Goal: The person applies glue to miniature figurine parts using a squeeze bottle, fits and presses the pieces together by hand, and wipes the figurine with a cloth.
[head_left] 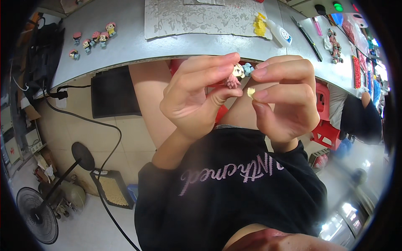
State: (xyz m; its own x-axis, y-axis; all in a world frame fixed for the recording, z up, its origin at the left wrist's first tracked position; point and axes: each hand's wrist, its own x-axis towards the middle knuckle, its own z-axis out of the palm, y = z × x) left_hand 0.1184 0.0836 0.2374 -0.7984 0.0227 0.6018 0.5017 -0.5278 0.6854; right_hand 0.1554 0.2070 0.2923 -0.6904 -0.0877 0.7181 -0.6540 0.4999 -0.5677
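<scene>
My left hand (190, 94), raised in front of the table edge, pinches a small toy figurine (238, 71) between fingers and thumb. The figurine is tilted, its pink hair low by my thumb and its pale blue lower part toward the right. Close by on the right, my right hand (293, 90) is closed, with a tiny pale yellow piece (251, 92) at its fingertips. An upper fingertip of that hand reaches the figurine's blue end. What the yellow piece is, I cannot make out.
Several similar figurines (100, 38) stand at the table's left. Behind my hands lies a stained cardboard sheet (201, 21), with yellow pieces (259, 25) and a white glue bottle (279, 34) at its right. Farther right are a black pen-like tool (309, 42) and small brownish parts (334, 48).
</scene>
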